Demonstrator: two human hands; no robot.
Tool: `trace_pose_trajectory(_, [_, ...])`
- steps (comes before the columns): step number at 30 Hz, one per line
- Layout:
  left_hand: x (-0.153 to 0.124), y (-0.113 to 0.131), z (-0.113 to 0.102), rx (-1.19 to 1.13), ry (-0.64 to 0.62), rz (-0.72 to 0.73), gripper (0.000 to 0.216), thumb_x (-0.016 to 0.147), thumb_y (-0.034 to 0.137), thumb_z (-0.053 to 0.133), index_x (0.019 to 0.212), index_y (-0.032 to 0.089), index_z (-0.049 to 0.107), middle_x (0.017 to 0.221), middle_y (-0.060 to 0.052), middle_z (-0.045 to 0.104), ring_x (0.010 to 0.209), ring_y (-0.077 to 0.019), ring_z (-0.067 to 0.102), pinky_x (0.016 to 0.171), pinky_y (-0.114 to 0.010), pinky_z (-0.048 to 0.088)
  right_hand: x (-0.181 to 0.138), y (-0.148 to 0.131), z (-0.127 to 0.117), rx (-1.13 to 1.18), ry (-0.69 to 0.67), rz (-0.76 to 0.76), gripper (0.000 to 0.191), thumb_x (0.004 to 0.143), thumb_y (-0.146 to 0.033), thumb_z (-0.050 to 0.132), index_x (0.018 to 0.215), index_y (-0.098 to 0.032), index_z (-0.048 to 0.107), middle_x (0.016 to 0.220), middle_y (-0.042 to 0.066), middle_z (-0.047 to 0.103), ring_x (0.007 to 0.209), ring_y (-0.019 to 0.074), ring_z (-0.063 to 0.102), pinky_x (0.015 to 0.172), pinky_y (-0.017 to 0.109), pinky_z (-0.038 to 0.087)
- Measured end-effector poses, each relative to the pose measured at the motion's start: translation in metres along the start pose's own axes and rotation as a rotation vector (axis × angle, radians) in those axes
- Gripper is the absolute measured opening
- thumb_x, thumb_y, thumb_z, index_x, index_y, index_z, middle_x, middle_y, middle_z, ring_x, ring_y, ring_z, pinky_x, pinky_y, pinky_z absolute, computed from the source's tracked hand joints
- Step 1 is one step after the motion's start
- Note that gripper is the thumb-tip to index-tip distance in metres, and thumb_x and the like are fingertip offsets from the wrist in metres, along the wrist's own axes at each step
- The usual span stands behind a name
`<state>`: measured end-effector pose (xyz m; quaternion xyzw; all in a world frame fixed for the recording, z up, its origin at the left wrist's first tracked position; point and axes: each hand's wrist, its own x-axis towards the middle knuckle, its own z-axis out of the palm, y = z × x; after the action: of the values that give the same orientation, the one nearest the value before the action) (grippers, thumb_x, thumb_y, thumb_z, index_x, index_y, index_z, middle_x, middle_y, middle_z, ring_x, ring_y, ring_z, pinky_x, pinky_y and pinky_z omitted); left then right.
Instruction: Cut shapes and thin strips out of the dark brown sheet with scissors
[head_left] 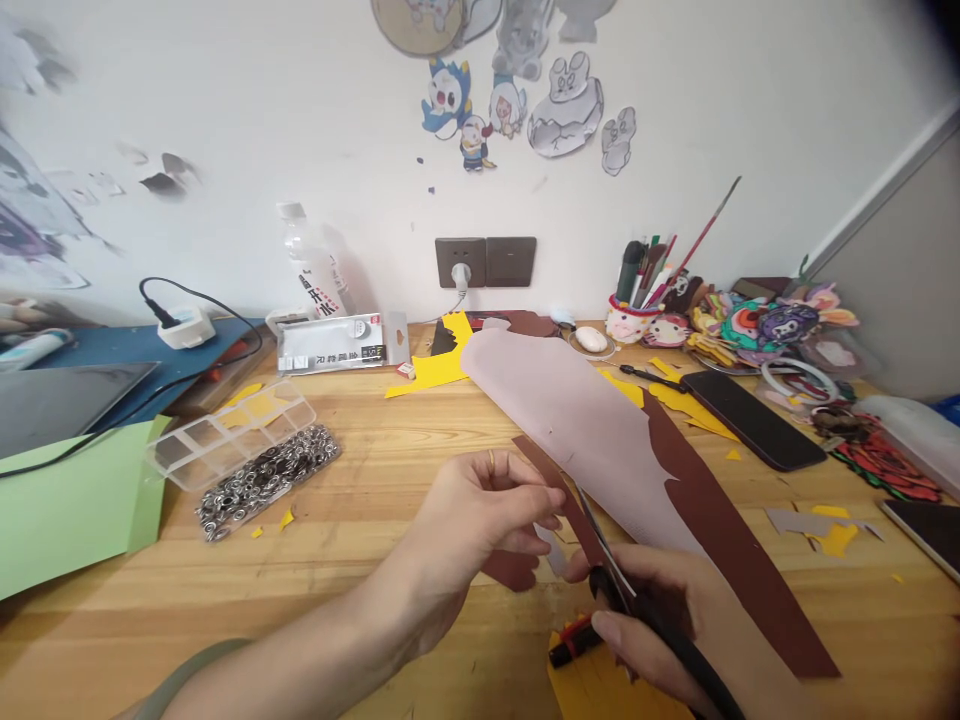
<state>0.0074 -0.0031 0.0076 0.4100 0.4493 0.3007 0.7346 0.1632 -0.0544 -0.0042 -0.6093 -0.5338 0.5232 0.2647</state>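
Observation:
My left hand point(499, 505) pinches a narrow strip of brown sheet point(583, 525) between thumb and fingers. Black-handled scissors point(615, 590) are gripped in my right hand point(667, 610), their blades pointing up and away along the strip. Just beyond the blades lies a large pale mauve sheet point(570, 420) with a cut edge, partly over a long brown sheet point(757, 560). A small brown piece point(514, 570) shows beneath my left hand. Below the scissors, a black and red pen point(574, 643) rests on something yellow point(600, 690).
At left, an open clear box point(270, 475) holds many metal eyelets, beside a green sheet point(75, 510). A packaged ruler point(334, 345) and a bottle point(315, 265) stand near the wall. Right of the sheets are a phone point(754, 420), yellow scraps point(836, 540) and a brush cup point(630, 318).

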Motion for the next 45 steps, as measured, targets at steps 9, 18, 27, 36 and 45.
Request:
trace_pose_trajectory(9, [-0.0005, 0.0019, -0.0003, 0.013, -0.005, 0.000, 0.019, 0.065, 0.031, 0.065, 0.067, 0.015, 0.054, 0.067, -0.001, 0.059, 0.053, -0.0070, 0.052, 0.052, -0.019, 0.041, -0.0004, 0.0022, 0.0026, 0.010, 0.035, -0.013, 0.012, 0.056, -0.021, 0.053, 0.065, -0.018, 0.060, 0.045, -0.006, 0.041, 0.038, 0.0081, 0.036, 0.037, 0.019, 0.032])
trace_pose_trajectory(18, [0.0007, 0.0037, -0.0010, -0.019, -0.028, -0.028, 0.021, 0.065, 0.032, 0.066, 0.065, 0.015, 0.054, 0.066, 0.000, 0.058, 0.054, -0.0072, 0.052, 0.054, -0.020, 0.042, -0.0012, -0.0007, 0.0025, -0.057, 0.088, 0.008, 0.007, 0.057, -0.021, 0.053, 0.060, -0.018, 0.058, 0.043, -0.006, 0.045, 0.036, 0.0075, 0.038, 0.035, 0.018, 0.034])
trace_pose_trajectory(27, [0.0012, 0.0047, -0.0021, -0.035, -0.032, -0.048, 0.020, 0.065, 0.031, 0.066, 0.073, 0.015, 0.059, 0.078, -0.004, 0.064, 0.055, -0.0070, 0.055, 0.057, -0.022, 0.046, -0.0024, 0.0000, 0.0031, -0.055, 0.106, -0.019, 0.005, 0.058, -0.019, 0.054, 0.057, -0.018, 0.058, 0.046, -0.005, 0.044, 0.037, 0.0074, 0.037, 0.035, 0.018, 0.035])
trace_pose_trajectory(36, [0.0005, 0.0054, -0.0012, -0.057, -0.030, -0.052, 0.019, 0.063, 0.030, 0.067, 0.067, 0.015, 0.055, 0.075, -0.004, 0.064, 0.051, -0.0078, 0.055, 0.054, -0.024, 0.048, -0.0024, 0.0018, 0.0010, -0.094, 0.085, -0.015, 0.005, 0.061, -0.020, 0.054, 0.060, -0.018, 0.059, 0.046, -0.005, 0.047, 0.037, 0.0076, 0.040, 0.035, 0.018, 0.037])
trace_pose_trajectory(45, [0.0017, 0.0048, -0.0023, -0.046, -0.048, -0.045, 0.019, 0.064, 0.030, 0.066, 0.067, 0.016, 0.055, 0.076, -0.003, 0.064, 0.052, -0.0086, 0.056, 0.057, -0.027, 0.049, -0.0024, 0.0046, 0.0000, -0.162, 0.121, -0.059, 0.011, 0.064, -0.018, 0.053, 0.056, -0.018, 0.060, 0.045, -0.005, 0.046, 0.036, 0.0069, 0.039, 0.033, 0.016, 0.036])
